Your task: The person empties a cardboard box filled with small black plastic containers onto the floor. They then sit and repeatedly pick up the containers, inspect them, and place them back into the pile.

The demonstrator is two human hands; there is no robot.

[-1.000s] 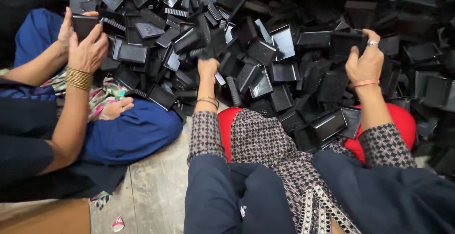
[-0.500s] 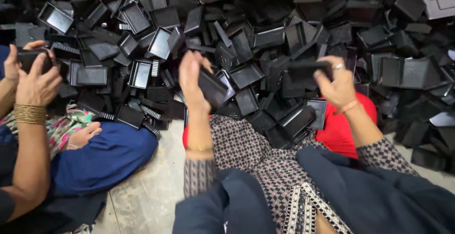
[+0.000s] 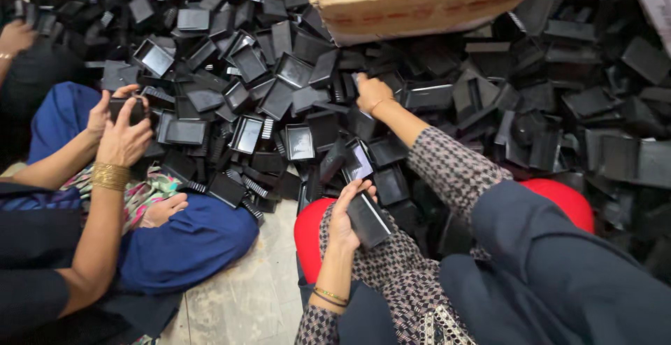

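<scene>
Heap: a wide pile of black plastic trays (image 3: 279, 72) covers the floor ahead from left to right, the pieces lying at every angle, some open side up, some flipped.
Carton: a brown cardboard box (image 3: 426, 2) sits tilted on the pile at the top, its open mouth holding more black pieces.
Stool: a red seat (image 3: 307, 230) shows under the person's patterned clothing, at the near edge of the pile.
Co-worker: at left, someone in blue sits beside the pile; the co-worker's hands (image 3: 122, 128) are wrapped round a small black piece.
Left hand: the left hand (image 3: 344, 216) is closed around a flat black tray (image 3: 367, 219), thumb on its upper face, fingers beneath, held just above the lap at the foot of the pile.
Tray's lie: its long axis runs diagonally, upper-left to lower-right, the far end pointing toward the pile.
Right hand: the right hand (image 3: 372, 93) reaches out into the pile below the box, fingers curled down among the pieces; whether it has hold of one cannot be told.
</scene>
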